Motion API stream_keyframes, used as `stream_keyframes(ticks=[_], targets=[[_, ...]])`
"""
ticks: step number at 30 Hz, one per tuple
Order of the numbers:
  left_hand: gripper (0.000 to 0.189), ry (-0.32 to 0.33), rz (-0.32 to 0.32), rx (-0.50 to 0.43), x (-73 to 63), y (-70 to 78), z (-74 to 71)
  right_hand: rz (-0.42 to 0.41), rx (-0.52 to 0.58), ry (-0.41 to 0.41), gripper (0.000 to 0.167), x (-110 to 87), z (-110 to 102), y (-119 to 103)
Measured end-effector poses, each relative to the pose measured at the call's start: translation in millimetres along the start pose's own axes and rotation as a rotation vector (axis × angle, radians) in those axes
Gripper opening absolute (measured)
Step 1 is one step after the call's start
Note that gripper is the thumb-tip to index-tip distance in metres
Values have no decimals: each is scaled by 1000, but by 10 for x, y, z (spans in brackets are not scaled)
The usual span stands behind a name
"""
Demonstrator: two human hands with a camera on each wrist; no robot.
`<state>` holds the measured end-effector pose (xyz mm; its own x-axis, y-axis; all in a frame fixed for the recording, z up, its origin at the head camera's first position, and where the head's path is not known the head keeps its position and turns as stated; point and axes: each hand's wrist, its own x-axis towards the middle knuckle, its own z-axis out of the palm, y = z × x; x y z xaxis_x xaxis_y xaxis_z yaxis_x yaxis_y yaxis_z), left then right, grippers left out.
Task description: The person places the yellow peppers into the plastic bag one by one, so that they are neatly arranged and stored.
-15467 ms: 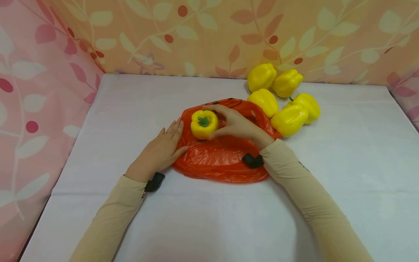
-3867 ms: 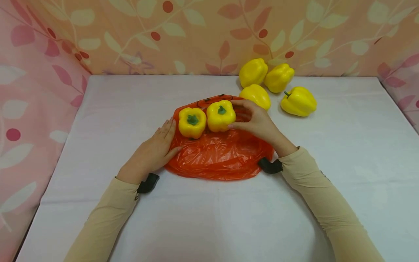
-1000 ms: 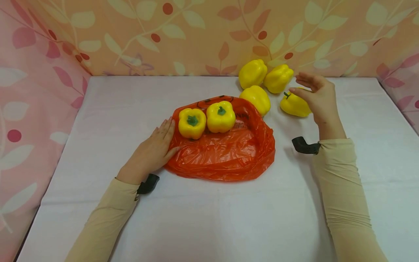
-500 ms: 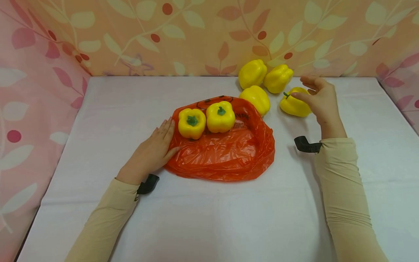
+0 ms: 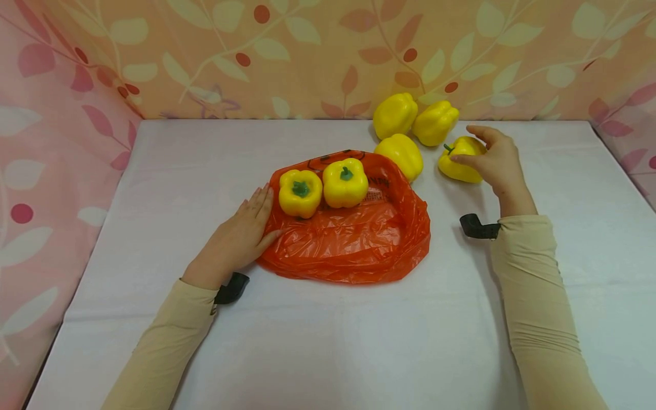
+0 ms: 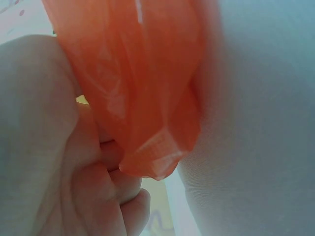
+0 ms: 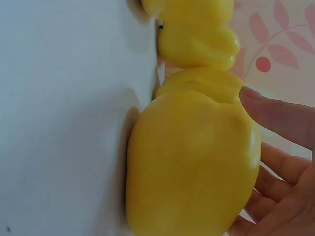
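Part of the single yellow pepper [image 5: 460, 165] toward the tabletop's far right corner is hidden from above by my right hand [image 5: 494, 160]. My thumb and fingers are parted around its side; I can't tell whether they touch it. My left hand [image 5: 237, 242] lies with fingers straight along the left side of the red plastic bag [image 5: 359, 239], gripping nothing; the bag covers some of its fingertips in the left wrist view. Two yellow peppers [image 5: 300, 200] sit stems up, side by side, within the bag's outline, and its black print [image 5: 378, 183] is too folded to read. Three more peppers [image 5: 434, 124] cluster by the tabletop's far edge, the nearest partly behind the bag's rim. The bottoms of both sleeves [image 5: 533, 296] are cut off, as is the tabletop's near edge.

White cloth covers the tabletop [image 5: 328, 347], with leaf-patterned fabric [image 5: 215, 51] rising behind and at both sides. Plain cloth runs between the bag and my right sleeve, and on toward the right edge.
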<state>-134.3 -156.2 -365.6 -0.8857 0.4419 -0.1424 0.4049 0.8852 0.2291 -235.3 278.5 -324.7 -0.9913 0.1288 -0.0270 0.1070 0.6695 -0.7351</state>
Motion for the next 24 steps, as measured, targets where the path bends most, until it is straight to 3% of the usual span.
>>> stream_keyframes(ticks=[24], targets=[[79, -10, -4, 2, -1, -3, 2, 0, -85, 24, 69, 2, -35, 57]])
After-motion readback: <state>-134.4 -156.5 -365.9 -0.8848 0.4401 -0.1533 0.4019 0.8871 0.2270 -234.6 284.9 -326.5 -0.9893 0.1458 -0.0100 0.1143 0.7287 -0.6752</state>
